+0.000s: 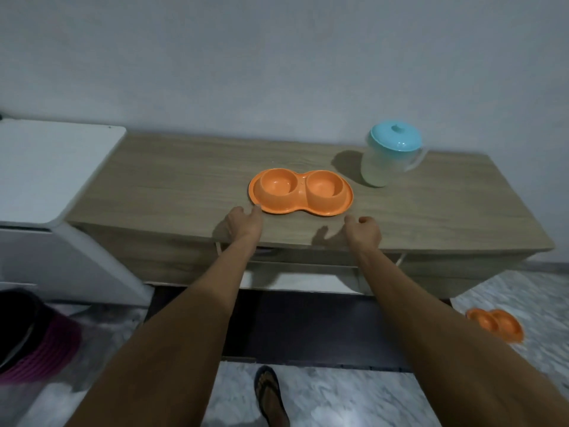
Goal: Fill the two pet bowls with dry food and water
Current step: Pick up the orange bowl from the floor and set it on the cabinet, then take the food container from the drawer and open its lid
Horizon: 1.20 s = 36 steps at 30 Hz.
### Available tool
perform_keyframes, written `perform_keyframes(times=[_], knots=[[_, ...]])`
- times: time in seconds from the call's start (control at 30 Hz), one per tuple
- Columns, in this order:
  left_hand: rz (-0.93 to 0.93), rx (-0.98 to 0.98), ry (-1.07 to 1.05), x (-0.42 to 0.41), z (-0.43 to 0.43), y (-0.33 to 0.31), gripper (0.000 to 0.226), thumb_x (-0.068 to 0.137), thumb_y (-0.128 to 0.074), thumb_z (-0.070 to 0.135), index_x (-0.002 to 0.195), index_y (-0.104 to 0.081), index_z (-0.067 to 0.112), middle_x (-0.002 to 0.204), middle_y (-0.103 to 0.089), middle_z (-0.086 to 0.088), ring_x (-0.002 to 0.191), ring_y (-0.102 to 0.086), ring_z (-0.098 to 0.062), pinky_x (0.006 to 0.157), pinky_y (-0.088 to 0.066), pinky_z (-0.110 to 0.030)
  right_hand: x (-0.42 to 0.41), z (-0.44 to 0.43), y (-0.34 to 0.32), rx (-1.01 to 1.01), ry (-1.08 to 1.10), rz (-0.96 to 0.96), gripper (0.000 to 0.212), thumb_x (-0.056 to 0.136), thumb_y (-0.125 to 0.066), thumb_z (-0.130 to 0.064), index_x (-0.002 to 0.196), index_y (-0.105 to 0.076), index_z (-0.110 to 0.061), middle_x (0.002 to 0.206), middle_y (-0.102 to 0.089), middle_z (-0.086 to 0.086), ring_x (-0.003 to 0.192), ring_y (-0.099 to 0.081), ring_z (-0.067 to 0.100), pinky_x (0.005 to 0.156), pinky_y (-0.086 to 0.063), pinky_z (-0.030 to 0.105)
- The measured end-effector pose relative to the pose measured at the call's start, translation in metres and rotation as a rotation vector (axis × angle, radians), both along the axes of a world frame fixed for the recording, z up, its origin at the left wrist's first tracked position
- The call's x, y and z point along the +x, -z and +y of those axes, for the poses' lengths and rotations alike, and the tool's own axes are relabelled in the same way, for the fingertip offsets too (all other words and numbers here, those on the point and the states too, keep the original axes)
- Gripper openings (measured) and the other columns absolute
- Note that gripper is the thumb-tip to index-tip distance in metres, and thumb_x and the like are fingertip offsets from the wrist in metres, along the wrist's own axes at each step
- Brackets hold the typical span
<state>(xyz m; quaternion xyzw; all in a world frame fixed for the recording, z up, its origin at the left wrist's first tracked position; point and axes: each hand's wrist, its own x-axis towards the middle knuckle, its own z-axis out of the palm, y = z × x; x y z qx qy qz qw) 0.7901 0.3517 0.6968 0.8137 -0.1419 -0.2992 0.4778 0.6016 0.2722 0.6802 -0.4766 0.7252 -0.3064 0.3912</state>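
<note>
Both arms stretched out over the wooden cabinet (172, 180): left hand (244, 221) loosely open, fingertip touching the orange double bowl (300, 192); right hand (363, 231) half-curled, empty. No readable writing on anything.

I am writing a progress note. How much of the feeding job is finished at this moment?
Done: the orange double bowl sits on the wooden cabinet, and the jug, lid on, stands beside it. In hand: nothing yet; the left hand touches the bowl's rim and the right hand hovers near it, empty. Left: both cups look empty, so food and water remain. No food is in view.
</note>
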Motion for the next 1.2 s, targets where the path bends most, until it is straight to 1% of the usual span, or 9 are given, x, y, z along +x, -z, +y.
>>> perform_keyframes(times=[0.2,0.33,0.53,0.7,0.8,0.9,1.0,1.1,1.2], knots=[[-0.093,-0.025,-0.093,-0.018,0.075,0.018,0.031,0.096,-0.052,0.021,0.112,-0.065,-0.002,0.116,-0.064,-0.017,0.105,-0.059,-0.029,0.083,-0.042,-0.031,-0.024,0.067,0.027,-0.031,0.072,-0.077,0.032,0.091,-0.056,-0.022,0.114,-0.064,-0.001,0.114,-0.066,0.015,0.106,-0.061,0.031,0.092,-0.047,0.037],[-0.058,0.051,-0.067,-0.025,0.116,0.044,0.027,0.099,-0.050,0.019,0.112,-0.065,0.002,0.094,-0.062,-0.006,0.078,-0.050,-0.015,0.067,-0.037,-0.025,-0.025,0.102,0.056,-0.006,0.012,-0.075,0.025,0.093,-0.057,-0.018,0.109,-0.065,0.000,0.098,-0.065,0.011,0.093,-0.059,0.026,0.082,-0.042,0.031],[-0.028,0.106,0.024,-0.008,0.127,0.097,0.029,0.099,-0.050,0.027,0.116,-0.065,0.009,0.102,-0.063,-0.007,0.085,-0.053,-0.016,0.067,-0.037,-0.025,0.007,0.117,0.111,0.044,-0.066,-0.093,0.015,0.092,-0.055,-0.016,0.094,-0.064,-0.004,0.089,-0.063,0.011,0.085,-0.056,0.026,0.075,-0.036,0.027],[-0.050,0.092,0.114,0.018,0.105,0.149,0.035,0.099,-0.048,0.032,0.121,-0.064,0.010,0.105,-0.062,-0.005,0.101,-0.056,-0.024,0.080,-0.038,-0.028,0.048,0.108,0.162,0.053,-0.116,-0.103,0.022,0.094,-0.053,-0.018,0.103,-0.066,-0.003,0.097,-0.064,0.010,0.091,-0.055,0.023,0.078,-0.036,0.026],[-0.030,0.068,0.176,0.032,0.078,0.177,0.044,0.099,-0.045,0.041,0.129,-0.058,0.012,0.120,-0.062,-0.011,0.113,-0.056,-0.030,0.091,-0.043,-0.034,0.068,0.093,0.189,0.020,-0.126,-0.115,0.025,0.095,-0.053,-0.022,0.108,-0.066,-0.005,0.103,-0.067,0.010,0.099,-0.059,0.026,0.084,-0.043,0.030],[-0.017,0.042,0.224,0.041,0.049,0.199,0.055,0.100,-0.039,0.047,0.141,-0.046,0.012,0.139,-0.052,-0.015,0.127,-0.048,-0.034,0.106,-0.039,-0.041,0.088,0.071,0.211,-0.023,-0.148,-0.112,0.029,0.098,-0.053,-0.030,0.112,-0.063,-0.006,0.101,-0.065,0.008,0.098,-0.058,0.024,0.086,-0.044,0.032],[0.010,0.049,0.228,0.046,0.025,0.214,0.058,0.103,-0.032,0.041,0.150,-0.031,0.008,0.152,-0.038,-0.015,0.137,-0.040,-0.031,0.108,-0.032,-0.035,0.108,0.049,0.227,-0.045,-0.148,-0.126,0.029,0.098,-0.053,-0.028,0.112,-0.063,-0.005,0.105,-0.067,0.011,0.097,-0.061,0.025,0.085,-0.047,0.034],[0.054,0.038,0.187,0.057,0.004,0.225,0.047,0.104,-0.034,0.027,0.144,-0.038,0.002,0.142,-0.046,-0.017,0.118,-0.049,-0.027,0.095,-0.037,-0.033,0.123,0.030,0.238,-0.041,-0.139,-0.108,0.026,0.096,-0.053,-0.018,0.114,-0.062,-0.002,0.109,-0.066,0.018,0.095,-0.061,0.028,0.082,-0.049,0.035],[0.096,0.074,0.206,0.071,-0.011,0.232,0.039,0.101,-0.039,0.017,0.133,-0.049,-0.002,0.116,-0.054,-0.017,0.098,-0.049,-0.025,0.085,-0.040,-0.035,0.137,0.015,0.241,-0.021,-0.184,-0.104,0.030,0.099,-0.051,-0.018,0.126,-0.058,-0.006,0.112,-0.060,0.013,0.094,-0.055,0.024,0.077,-0.040,0.026]])
